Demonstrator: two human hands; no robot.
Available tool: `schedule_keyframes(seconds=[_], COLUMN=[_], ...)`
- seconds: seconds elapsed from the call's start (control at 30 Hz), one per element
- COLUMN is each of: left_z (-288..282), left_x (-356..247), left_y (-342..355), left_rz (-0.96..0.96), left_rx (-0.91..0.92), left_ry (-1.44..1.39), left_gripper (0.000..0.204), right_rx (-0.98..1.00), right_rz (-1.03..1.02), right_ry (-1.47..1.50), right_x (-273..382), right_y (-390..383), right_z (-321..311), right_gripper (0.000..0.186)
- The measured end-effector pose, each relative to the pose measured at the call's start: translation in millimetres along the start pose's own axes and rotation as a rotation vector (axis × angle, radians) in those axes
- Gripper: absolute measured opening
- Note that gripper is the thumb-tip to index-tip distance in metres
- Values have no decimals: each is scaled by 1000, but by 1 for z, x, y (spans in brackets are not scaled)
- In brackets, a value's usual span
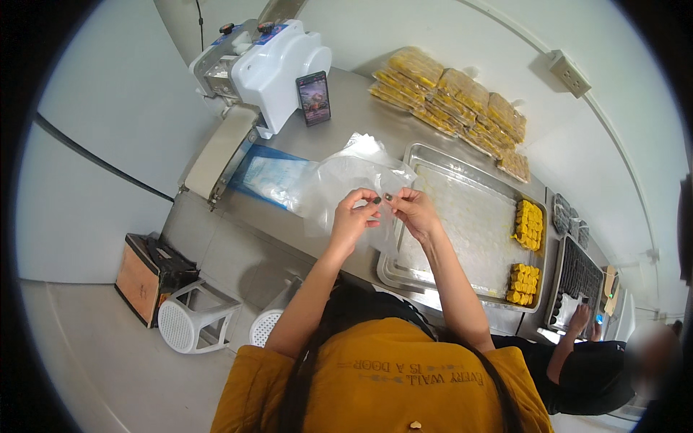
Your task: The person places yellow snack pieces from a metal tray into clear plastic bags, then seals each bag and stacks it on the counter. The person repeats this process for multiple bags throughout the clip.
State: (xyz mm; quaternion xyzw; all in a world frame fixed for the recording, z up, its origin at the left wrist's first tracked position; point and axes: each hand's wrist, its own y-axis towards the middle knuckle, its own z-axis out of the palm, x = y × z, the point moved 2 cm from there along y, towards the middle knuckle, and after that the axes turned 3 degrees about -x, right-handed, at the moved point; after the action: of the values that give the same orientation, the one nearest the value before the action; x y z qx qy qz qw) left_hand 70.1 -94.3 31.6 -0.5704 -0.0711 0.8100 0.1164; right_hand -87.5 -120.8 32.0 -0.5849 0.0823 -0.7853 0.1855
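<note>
Both hands meet over a clear plastic bag (330, 189) in front of me. My left hand (355, 218) pinches the bag's edge between thumb and finger. Close beside it, my right hand (413, 209) pinches the film the same way, the fingertips nearly touching. More clear bags (366, 148) lie stacked just beyond. Right of my hands is a large metal tray (462, 249), with yellow dumpling-like pieces (529, 225) packed in its far right corner and a second group of yellow pieces (522, 283) in its near right corner.
Flat packs of yellow food (455, 97) are piled by the wall. At left stand a white machine (271, 68) with a conveyor, a phone (314, 99) and a blue plastic bag (271, 177). A co-worker (588, 361) works over a black tray (577, 270) at right. White stools (198, 317) stand on the floor.
</note>
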Motion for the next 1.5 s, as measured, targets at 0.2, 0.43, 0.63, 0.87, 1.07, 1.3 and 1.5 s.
schedule_keyframes(seconds=[0.2, 0.43, 0.63, 0.87, 1.07, 1.3, 1.5], left_z=[0, 2, 1, -6, -7, -4, 3], left_x=[-7, 11, 45, 75, 84, 72, 22], left_y=[0, 13, 33, 23, 35, 14, 4], left_rz=[-29, 30, 105, 564, 638, 709, 782], left_rx=[-27, -40, -15, -43, 103, 153, -196], left_ry=[-83, -61, 296, 1007, 1056, 1252, 1168], left_gripper=[16, 27, 36, 49, 46, 63, 72], right_rx=[67, 90, 53, -194, -154, 110, -116], right_rz=[21, 1, 52, -273, -888, -821, -859], right_ry=[143, 161, 555, -47, -1280, -1486, -1030], right_x=[4, -6, -35, -28, -15, -16, 24], right_y=[-3, 4, 16, 25, 22, 33, 31], right_z=[1, -5, -11, -36, -35, -38, -12], right_gripper=[12, 12, 11, 16, 31, 12, 5])
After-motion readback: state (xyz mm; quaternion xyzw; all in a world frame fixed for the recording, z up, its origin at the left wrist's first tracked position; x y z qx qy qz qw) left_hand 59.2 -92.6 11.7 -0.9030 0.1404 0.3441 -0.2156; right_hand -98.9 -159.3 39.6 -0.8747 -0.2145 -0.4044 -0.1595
